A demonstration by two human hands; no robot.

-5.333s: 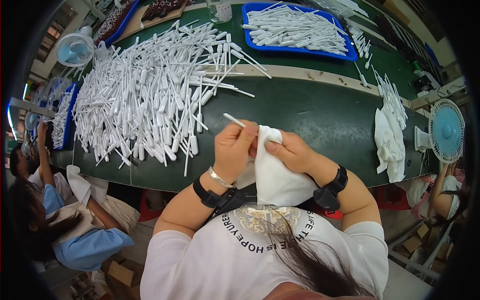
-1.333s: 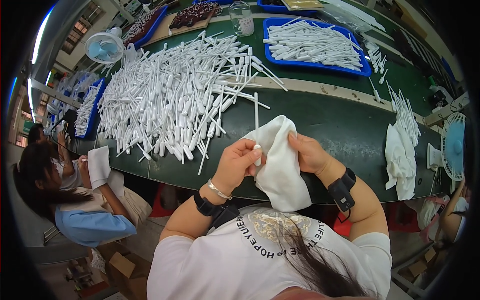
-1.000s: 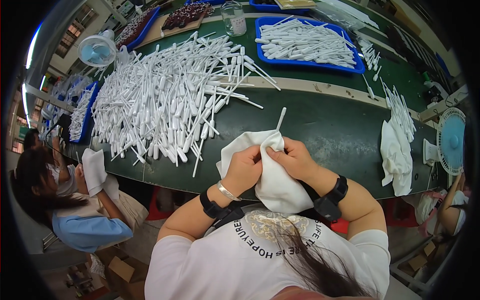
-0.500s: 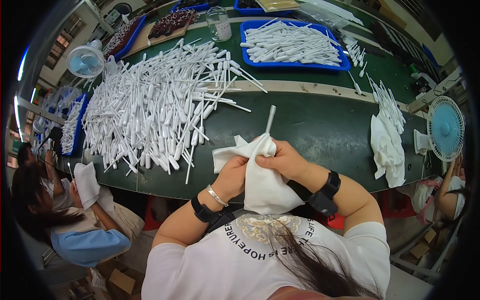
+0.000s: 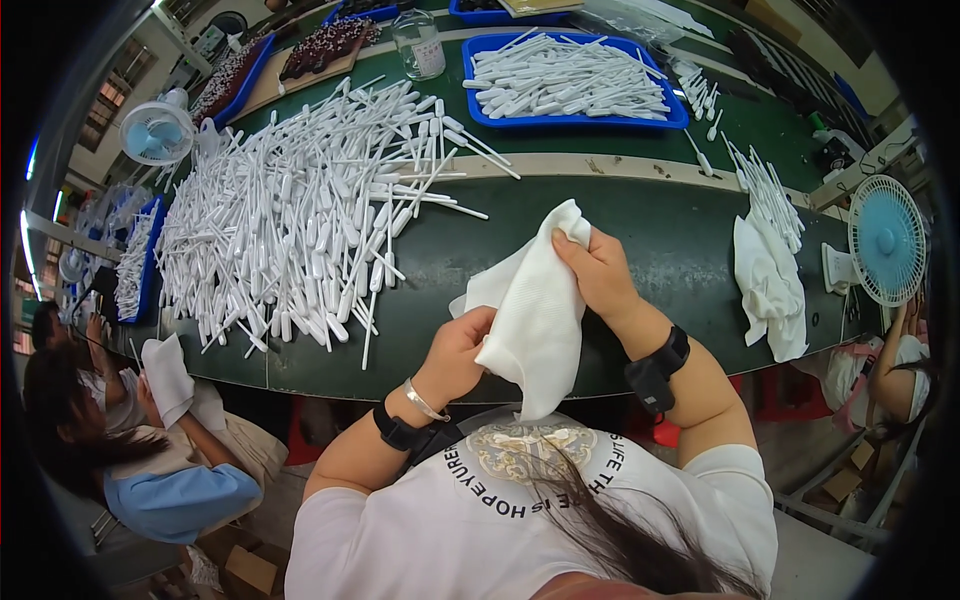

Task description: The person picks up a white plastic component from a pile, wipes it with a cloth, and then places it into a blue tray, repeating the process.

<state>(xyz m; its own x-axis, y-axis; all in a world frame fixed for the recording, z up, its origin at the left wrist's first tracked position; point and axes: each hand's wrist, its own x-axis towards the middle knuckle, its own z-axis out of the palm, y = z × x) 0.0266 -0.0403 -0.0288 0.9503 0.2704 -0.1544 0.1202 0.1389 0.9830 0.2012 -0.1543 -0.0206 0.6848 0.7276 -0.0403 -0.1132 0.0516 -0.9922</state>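
A white cloth hangs between my two hands above the near edge of the green bench. My right hand is closed on its upper corner, thumb on the near side. Lower and to the left, my left hand is closed at the cloth's left edge, its fingertips partly behind the fabric. No stick shows out of the cloth; whether one is inside it is hidden. Left of my hands lies a large heap of white plastic sticks with thicker, rounded ends.
A blue tray of similar sticks stands at the back, beside a clear jar. To the right lie a crumpled white cloth, more sticks and a fan. Another person sits at left with a cloth.
The stick that stuck up out of the cloth is out of sight. My right hand has moved up and right, spreading the cloth; my left hand has shifted slightly left and down.
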